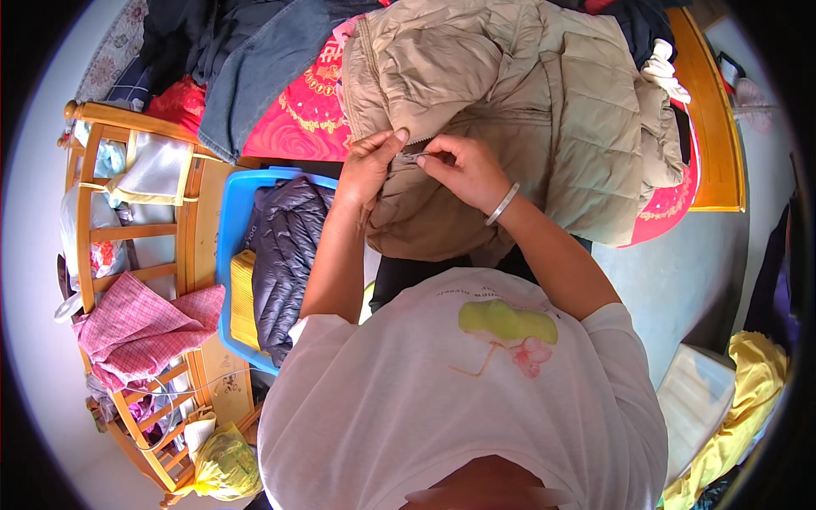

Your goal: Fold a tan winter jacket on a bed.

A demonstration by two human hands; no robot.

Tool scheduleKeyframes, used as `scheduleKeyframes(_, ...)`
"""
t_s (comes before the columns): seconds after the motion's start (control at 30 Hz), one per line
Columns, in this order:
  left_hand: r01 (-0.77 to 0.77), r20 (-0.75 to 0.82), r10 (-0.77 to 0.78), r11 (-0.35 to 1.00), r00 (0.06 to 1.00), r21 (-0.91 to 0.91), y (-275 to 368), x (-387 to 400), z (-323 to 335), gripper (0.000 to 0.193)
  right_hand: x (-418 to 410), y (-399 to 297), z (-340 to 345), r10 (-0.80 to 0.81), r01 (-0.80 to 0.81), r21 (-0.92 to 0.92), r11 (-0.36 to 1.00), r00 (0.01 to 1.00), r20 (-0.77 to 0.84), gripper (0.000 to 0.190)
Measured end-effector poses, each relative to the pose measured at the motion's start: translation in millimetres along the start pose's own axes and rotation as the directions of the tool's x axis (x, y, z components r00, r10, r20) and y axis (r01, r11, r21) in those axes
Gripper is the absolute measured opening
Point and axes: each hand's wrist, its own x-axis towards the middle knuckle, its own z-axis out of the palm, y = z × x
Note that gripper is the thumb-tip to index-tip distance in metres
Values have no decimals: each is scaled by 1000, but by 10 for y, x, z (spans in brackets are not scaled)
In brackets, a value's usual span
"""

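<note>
A khaki padded jacket [593, 146] lies spread over a red patterned bed cover [306, 127], its near part hanging over my lap. My left hand [373, 162] pinches the jacket's edge between thumb and fingers, close to the end of a zip. Just right of it, my right hand [462, 166] has thumb and forefinger closed on the metal zip slider [408, 157]. The zip's teeth run up and to the right from between the hands. A pale bangle [502, 204] is on my right wrist. The fingertips hide part of the zip end.
A blue plastic tub [226, 255] with a dark quilted jacket [290, 255] and a yellow item stands at the left, beside a wooden rack [131, 233] hung with cloths. Denim clothing [255, 83] lies at the upper left. A wooden bed board [714, 134] borders the right side.
</note>
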Motion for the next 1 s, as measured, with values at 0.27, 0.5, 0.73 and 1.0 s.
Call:
scheduleKeyframes(0.27, 9, 12, -7, 993, 1000, -119, 51, -51, 68, 14, -8, 48, 36, -26, 33, 63, 997, 995, -98, 15)
scheduleKeyframes(0.5, -9, -19, 7, 996, 1000, -88, 31, -56, 22, 12, 18, 133, 49, 51, -37, 118, 992, 992, -112, 14)
scheduleKeyframes(0.73, -88, -107, 94, 994, 990, 62, -23, -34, 29, 16, 139, 204, 143, -42, 37, -33, 999, 983, -181, 17)
scheduleKeyframes(1.0, -373, -142, 611, 633, 779, 678, -289, 230, -50, 20, 158, 216, 79, -262, 240, -184, 953, 959, -107, 10)
